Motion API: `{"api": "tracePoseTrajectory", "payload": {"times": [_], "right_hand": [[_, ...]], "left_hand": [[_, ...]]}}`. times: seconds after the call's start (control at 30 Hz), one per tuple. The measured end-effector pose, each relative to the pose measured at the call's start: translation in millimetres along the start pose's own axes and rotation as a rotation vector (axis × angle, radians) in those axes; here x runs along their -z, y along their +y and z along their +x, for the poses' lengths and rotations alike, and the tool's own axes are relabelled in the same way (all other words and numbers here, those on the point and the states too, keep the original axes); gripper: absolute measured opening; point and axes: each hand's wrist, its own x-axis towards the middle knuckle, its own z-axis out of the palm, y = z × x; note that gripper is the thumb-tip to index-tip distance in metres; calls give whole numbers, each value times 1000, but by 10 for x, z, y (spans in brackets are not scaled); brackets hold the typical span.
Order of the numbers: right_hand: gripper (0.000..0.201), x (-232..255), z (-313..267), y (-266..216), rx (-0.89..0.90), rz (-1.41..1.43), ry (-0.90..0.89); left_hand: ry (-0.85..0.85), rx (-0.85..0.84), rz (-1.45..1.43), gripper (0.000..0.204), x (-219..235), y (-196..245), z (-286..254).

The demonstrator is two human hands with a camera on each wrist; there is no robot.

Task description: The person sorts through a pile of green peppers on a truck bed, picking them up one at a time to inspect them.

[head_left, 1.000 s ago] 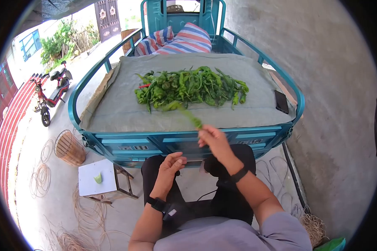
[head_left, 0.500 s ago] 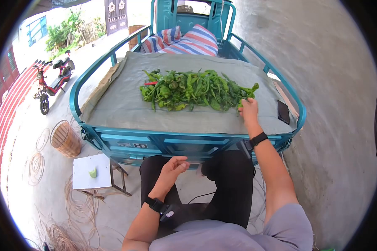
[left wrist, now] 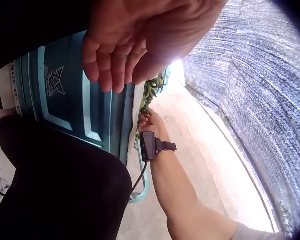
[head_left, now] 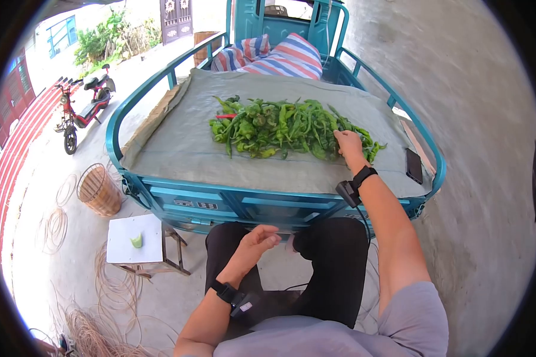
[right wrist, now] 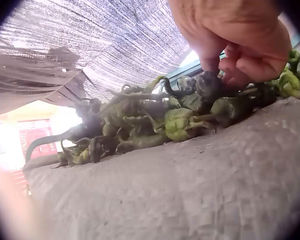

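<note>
Our right hand (head_left: 348, 143) reaches out to the right end of the peppers (head_left: 280, 126) heaped on the cloth (head_left: 178, 149) in the cart (head_left: 268, 202), its fingertips (right wrist: 225, 67) curled and pinching one pepper in the tangle. Stems interlock there, so we judge a pull could drag neighbours along, scattering them right towards the phone (head_left: 414, 165) or over the near rail. Our left hand (head_left: 257, 241) rests loosely open and empty above our lap, too far off to steady the heap.
</note>
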Motion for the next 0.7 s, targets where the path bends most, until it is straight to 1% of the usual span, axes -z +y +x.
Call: {"api": "tracePoseTrajectory", "payload": {"times": [0.03, 0.13, 0.23, 0.33, 0.43, 0.53, 0.57, 0.6, 0.67, 0.7], "right_hand": [[31, 3, 54, 52, -30, 98, -62], [28, -12, 6, 64, -44, 319, -39], [27, -79, -67, 70, 35, 632, 164], [30, -38, -262, -24, 70, 768, 235], [29, -34, -616, -169, 229, 760, 241], [27, -73, -1216, -311, 403, 809, 74], [25, -90, -1474, -364, 385, 747, -9], [23, -116, -1739, -390, 365, 685, -92], [23, -200, -2205, -331, 295, 716, -452], [23, -284, -2354, -273, 266, 699, -592]], "left_hand": [[-7, -2, 2, 29, 6, -15, 10], [-19, 4, 2, 29, -8, 2, 8], [-10, -5, 2, 28, -49, 21, 13], [-4, -15, 11, 27, -47, -10, 22], [2, -20, 9, 27, -56, -20, 12], [13, -33, -6, 30, -60, 14, -5], [17, -38, -10, 31, -74, 40, -18], [46, -83, -38, 34, -108, 87, -42], [105, -172, -88, 39, -171, 195, -107], [128, -229, -154, 41, -186, 216, -125]]}}
